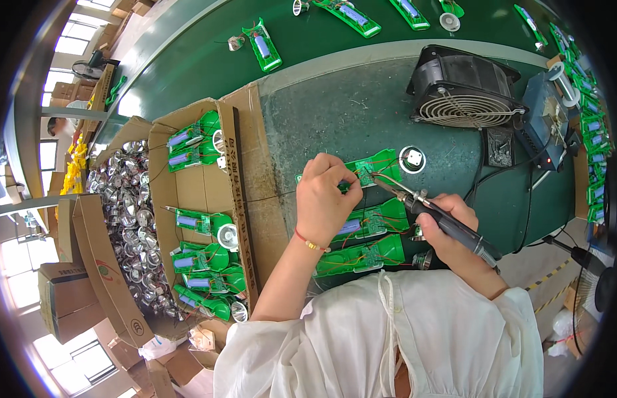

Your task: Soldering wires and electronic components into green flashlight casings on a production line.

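My left hand [325,197] is pinched just over the circuit board of a green flashlight housing [381,161]; a thin dark wire runs to it from the left, and the fingers hide the pinched end. In my right hand [449,224] is a soldering iron [448,224] with a thin feed tube alongside. Its tip meets the board near my left fingertips. A round silver reflector [412,159] lies at that housing's right end. Two more green housings, one in the middle [371,223] and one nearest me [358,257], lie in a row below, with red wires.
At left, a cardboard box [192,182] holds several green housings, beside a heap of silver reflectors [129,219]. A black fan [464,89] and a blue soldering station [544,116] stand at the far right. More housings [262,46] lie on the green surface beyond.
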The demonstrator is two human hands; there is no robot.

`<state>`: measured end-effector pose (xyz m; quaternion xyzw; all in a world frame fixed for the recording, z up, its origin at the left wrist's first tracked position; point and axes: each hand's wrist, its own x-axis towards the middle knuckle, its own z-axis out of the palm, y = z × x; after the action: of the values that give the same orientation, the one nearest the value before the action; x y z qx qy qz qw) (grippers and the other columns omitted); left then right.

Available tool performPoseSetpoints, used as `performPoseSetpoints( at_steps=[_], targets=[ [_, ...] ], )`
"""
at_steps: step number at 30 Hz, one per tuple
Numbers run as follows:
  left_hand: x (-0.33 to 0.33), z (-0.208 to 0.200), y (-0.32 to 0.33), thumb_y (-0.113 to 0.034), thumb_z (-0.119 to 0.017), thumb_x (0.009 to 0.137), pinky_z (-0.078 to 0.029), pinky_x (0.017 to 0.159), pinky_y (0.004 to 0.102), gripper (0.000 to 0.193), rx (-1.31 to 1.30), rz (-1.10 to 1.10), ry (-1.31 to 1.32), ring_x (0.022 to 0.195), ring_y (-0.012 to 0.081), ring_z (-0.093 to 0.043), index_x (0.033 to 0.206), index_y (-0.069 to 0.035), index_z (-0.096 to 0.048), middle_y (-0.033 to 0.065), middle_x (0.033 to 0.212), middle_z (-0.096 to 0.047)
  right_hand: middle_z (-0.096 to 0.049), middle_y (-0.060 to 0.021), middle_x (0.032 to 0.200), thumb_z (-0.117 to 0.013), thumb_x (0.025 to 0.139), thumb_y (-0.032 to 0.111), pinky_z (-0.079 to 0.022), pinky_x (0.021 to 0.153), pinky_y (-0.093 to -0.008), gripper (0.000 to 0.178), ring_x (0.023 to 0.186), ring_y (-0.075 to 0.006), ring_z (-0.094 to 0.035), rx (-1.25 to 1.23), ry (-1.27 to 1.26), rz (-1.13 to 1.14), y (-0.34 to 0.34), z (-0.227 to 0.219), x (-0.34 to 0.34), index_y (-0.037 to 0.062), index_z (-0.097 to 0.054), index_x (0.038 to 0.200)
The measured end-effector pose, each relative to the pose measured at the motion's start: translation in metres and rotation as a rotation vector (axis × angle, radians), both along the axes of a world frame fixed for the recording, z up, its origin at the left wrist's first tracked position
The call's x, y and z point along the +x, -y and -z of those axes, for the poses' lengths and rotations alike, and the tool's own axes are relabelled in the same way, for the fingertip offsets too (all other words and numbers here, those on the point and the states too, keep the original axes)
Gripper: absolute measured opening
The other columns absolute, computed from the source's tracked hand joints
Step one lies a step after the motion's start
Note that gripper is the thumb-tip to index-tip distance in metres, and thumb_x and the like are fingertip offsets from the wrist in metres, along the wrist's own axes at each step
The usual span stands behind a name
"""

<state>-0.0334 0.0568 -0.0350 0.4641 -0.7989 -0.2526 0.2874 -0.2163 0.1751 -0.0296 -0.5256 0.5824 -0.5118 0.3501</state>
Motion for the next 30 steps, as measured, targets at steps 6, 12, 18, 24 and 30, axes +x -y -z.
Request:
performPoseSetpoints(
  at_steps=[6,12,18,24,30],
  targets=[
    [-0.002,-0.004,0.001,-0.002,-0.066,0.059,-0.046,0.062,0.0304,0.006,-0.009,0.005,0.029,0.07,0.0224,-0.057,0.064,-0.003,-0.062,0.008,0.077,-0.057,-0.061,-0.0044,0.07,-0.065,0.077,0.008,-0.042,0.051,-0.02,0.015,0.058,-0.0054,-0.053,0.049,-0.001,0.049,0.0,0.0,0.003,0.0,-0.055,0.087],
    [-0.001,-0.003,-0.001,-0.001,-0.066,0.06,-0.046,0.062,0.0303,0.006,0.004,-0.004,0.047,0.07,0.0222,-0.057,0.064,-0.003,-0.062,0.0081,0.078,-0.057,-0.06,-0.0039,0.07,-0.065,0.077,0.008,-0.042,0.051,-0.0192,0.015,0.058,-0.0044,-0.053,0.123,0.106,0.034,0.0,0.002,0.005,0.0001,-0.056,0.085],
    [-0.001,-0.004,0.002,-0.002,-0.066,0.06,-0.047,0.062,0.0302,0.006,0.021,0.018,0.041,0.069,0.022,-0.058,0.065,-0.003,-0.063,0.0081,0.078,-0.058,-0.06,-0.0038,0.068,-0.064,0.078,0.009,-0.043,0.05,-0.0199,0.015,0.056,-0.0052,-0.054,0.086,0.04,0.064,0.0,0.004,0.003,-0.0005,-0.055,0.085],
    [0.001,-0.006,0.007,-0.003,-0.067,0.061,-0.047,0.063,0.0302,0.007,0.047,0.028,0.054,0.07,0.0218,-0.058,0.066,-0.002,-0.063,0.0083,0.078,-0.058,-0.058,-0.0066,0.069,-0.061,0.08,0.011,-0.043,0.056,-0.0219,0.017,0.061,-0.0098,-0.056,0.111,0.101,0.13,-0.002,-0.002,0.004,-0.0006,-0.051,0.085],
    [0.004,-0.006,0.004,-0.003,-0.067,0.06,-0.047,0.064,0.0313,0.007,0.044,0.013,0.024,0.071,0.0235,-0.058,0.066,-0.003,-0.064,0.0095,0.077,-0.058,-0.058,-0.008,0.072,-0.061,0.081,0.012,-0.045,0.054,-0.022,0.017,0.06,-0.0097,-0.056,0.023,0.083,0.138,-0.007,0.01,0.001,-0.0006,-0.05,0.086]
  ],
)
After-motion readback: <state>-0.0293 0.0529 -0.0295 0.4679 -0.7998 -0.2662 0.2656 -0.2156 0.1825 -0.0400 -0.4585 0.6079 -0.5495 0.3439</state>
